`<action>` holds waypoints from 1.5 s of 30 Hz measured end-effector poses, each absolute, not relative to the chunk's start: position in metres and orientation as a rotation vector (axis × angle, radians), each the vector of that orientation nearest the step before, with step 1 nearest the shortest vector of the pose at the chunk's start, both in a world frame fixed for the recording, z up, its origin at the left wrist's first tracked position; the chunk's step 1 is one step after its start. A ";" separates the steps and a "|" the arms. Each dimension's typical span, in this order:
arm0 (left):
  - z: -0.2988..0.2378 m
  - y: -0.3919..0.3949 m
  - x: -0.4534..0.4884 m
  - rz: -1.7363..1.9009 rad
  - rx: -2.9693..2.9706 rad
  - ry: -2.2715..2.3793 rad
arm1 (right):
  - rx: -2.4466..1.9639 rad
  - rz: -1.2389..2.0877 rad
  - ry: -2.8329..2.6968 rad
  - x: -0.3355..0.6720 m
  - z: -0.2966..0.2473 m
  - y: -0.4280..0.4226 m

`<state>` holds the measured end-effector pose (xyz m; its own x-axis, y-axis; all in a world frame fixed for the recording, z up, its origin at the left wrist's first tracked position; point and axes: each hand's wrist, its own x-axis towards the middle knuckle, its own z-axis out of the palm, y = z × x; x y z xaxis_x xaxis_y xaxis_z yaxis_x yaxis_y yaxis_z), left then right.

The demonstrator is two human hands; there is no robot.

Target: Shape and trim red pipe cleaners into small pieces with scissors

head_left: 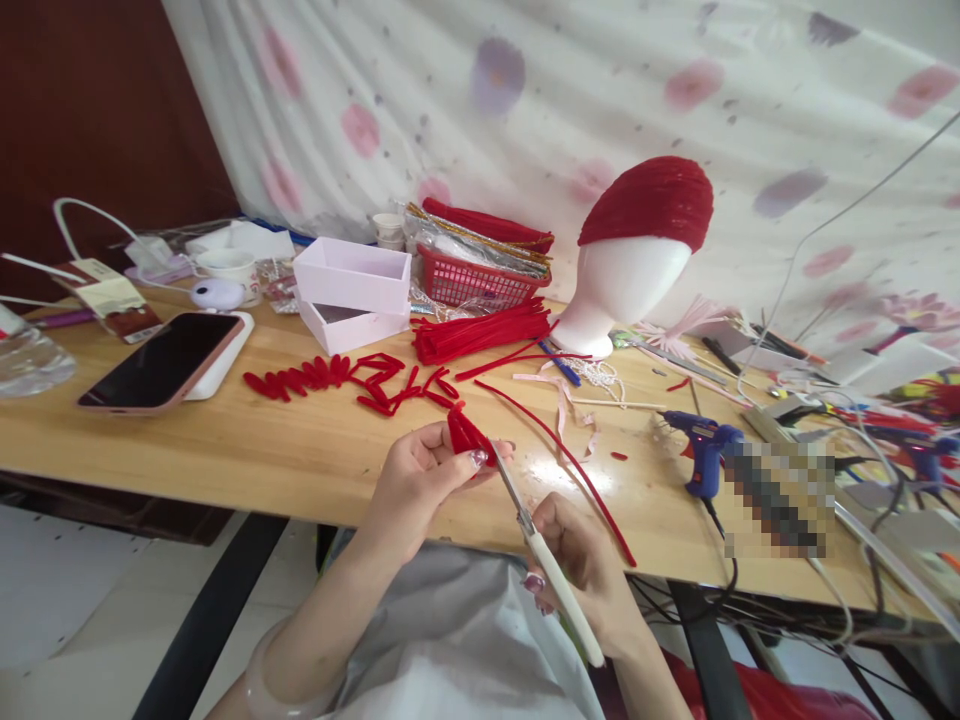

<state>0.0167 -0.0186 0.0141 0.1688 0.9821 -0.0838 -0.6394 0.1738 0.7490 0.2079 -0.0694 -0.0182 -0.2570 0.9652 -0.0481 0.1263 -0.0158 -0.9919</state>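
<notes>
Low in the frame, your right hand [581, 560] grips scissors [540, 545], left hand [420, 480] pinching the folded red stem [465, 435]; you're mid-trim, so align blades carefully.

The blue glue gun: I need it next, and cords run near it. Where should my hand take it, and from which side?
Grip the blue glue gun by its handle, the lower part pointing toward the table's near edge, coming from the near side. The nozzle points left, so keep fingers off that tip, and the cord leaves the handle's bottom toward the edge. The right hand, nearest, holds the scissors.
</notes>
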 end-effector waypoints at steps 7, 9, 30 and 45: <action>0.015 -0.018 0.016 1.276 0.638 0.653 | -1.241 1.393 -1.470 0.208 -0.015 -0.068; 0.015 -0.018 0.015 1.280 0.636 0.650 | -1.259 1.410 -1.454 0.208 -0.013 -0.068; 0.011 -0.024 0.034 1.418 0.515 0.697 | -1.193 1.433 -1.405 0.202 -0.024 -0.067; 0.011 -0.024 0.032 1.412 0.517 0.690 | -1.295 1.427 -1.381 0.201 -0.012 -0.069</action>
<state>0.0322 -0.0236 0.0112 0.0224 0.9917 -0.1262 -0.7093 0.1048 0.6970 0.2008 -0.0688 -0.0116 -0.2046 0.9659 -0.1587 0.1273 -0.1345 -0.9827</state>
